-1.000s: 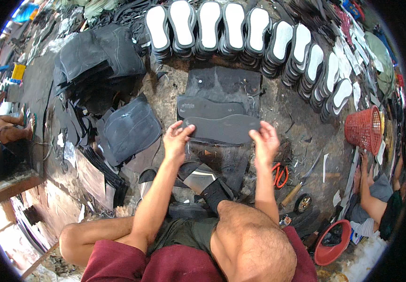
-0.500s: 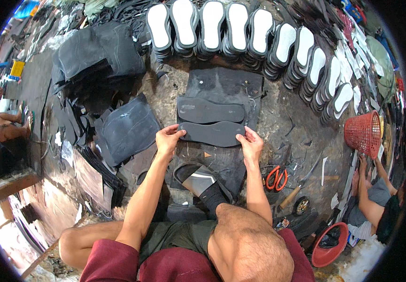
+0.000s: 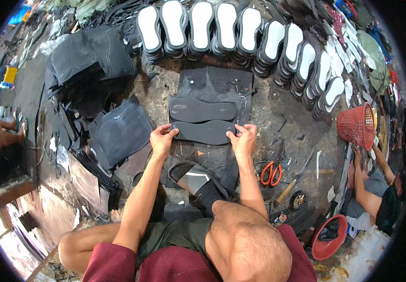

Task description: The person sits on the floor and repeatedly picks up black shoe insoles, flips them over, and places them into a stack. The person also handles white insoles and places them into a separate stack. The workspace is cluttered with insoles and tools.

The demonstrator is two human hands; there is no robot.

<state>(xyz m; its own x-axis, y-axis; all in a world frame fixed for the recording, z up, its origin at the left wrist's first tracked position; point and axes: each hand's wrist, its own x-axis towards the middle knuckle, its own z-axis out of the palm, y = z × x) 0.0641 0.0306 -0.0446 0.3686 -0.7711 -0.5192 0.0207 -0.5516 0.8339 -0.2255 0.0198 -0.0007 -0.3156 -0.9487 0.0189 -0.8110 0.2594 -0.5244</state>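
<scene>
A black shoe sole (image 3: 204,132) lies crosswise in front of me, pinched at its two ends. My left hand (image 3: 163,139) is closed on its left end, thumb on top. At the right end, my right hand (image 3: 242,139) grips it between thumb and fingers. Just beyond it a second black sole (image 3: 203,110), with faint pale marks, rests on a dark sheet (image 3: 212,80). The near sole's far edge runs close along the other one; whether they touch I cannot tell.
Stacks of soles with white tops (image 3: 200,26) curve along the back and right. Black sheets (image 3: 121,130) lie to the left. Orange-handled scissors (image 3: 271,174) and a wooden-handled knife (image 3: 286,191) lie right, near a red basket (image 3: 356,126) and red basin (image 3: 329,238). Other people sit at both sides.
The view has shifted slightly, so most things appear a little further left. Both hands keep hold of the near sole, which stays beside the far one.
</scene>
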